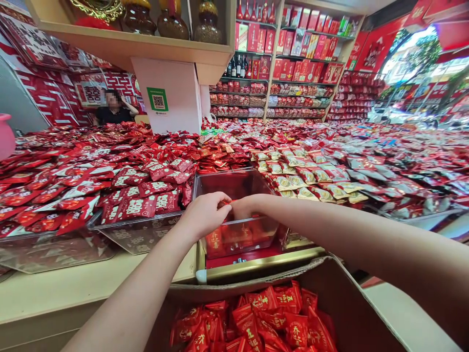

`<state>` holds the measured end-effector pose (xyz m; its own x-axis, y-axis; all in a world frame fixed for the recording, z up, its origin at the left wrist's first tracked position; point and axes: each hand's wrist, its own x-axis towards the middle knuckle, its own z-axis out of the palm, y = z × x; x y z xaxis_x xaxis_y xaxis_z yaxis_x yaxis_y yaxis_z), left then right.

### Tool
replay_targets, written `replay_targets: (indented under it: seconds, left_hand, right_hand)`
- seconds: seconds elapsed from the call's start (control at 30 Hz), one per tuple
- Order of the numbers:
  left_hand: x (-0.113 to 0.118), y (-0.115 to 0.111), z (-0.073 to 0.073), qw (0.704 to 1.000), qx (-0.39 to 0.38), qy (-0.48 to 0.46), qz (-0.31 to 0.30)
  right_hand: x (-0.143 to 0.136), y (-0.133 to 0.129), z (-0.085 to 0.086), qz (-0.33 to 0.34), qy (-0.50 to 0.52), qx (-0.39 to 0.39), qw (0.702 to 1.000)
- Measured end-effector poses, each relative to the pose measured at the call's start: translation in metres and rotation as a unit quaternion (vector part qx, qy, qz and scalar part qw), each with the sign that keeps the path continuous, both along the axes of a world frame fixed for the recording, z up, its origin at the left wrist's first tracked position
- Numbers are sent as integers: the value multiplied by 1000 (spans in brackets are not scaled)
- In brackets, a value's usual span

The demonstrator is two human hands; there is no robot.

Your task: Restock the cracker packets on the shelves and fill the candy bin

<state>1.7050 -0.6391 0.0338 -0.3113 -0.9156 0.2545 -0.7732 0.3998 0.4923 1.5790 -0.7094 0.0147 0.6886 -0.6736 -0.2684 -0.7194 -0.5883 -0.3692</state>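
A clear bin (234, 234) stands at the centre, with red packets in its lower part. Over its left front edge, my left hand (208, 212) has its thumb and fingers pressed together; a bit of red shows beside the fingertips, too small to name. My right hand (249, 205) reaches down into the bin, its fingers largely hidden behind the other hand and the bin's front. Below, a cardboard box (351, 303) holds several red wrapped packets (256, 322) with gold lettering.
Heaped red packets (139, 200) lie left of the bin, cream and red ones (311, 176) to the right. A white pillar (172, 93) rises behind, near stocked shelves (273, 58). A person (114, 110) is at the far left. A gold-edged counter (256, 266) separates bin and box.
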Motion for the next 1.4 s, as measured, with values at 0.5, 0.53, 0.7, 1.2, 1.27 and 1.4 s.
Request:
replay_targets:
  seconds: [0.5, 0.53, 0.7, 1.2, 1.27, 1.4]
  left_hand:
    - [8, -8, 4, 943, 119, 300, -78]
    - [9, -7, 4, 938, 127, 311, -80]
    - [9, -3, 5, 923, 145, 353, -58]
    - [3, -2, 7, 906, 138, 400, -31]
    - [4, -2, 6, 907, 133, 398, -26]
    - [5, -2, 6, 907, 132, 399, -19]
  right_hand:
    - [-27, 37, 44, -137, -565, 259, 772]
    - [-26, 35, 41, -146, -578, 260, 760]
    - [-23, 27, 32, -159, -635, 285, 701]
    - [-25, 30, 35, -184, -719, 310, 594]
    - [-26, 30, 36, -188, -726, 312, 583]
    - [-26, 30, 36, -197, -735, 295, 578]
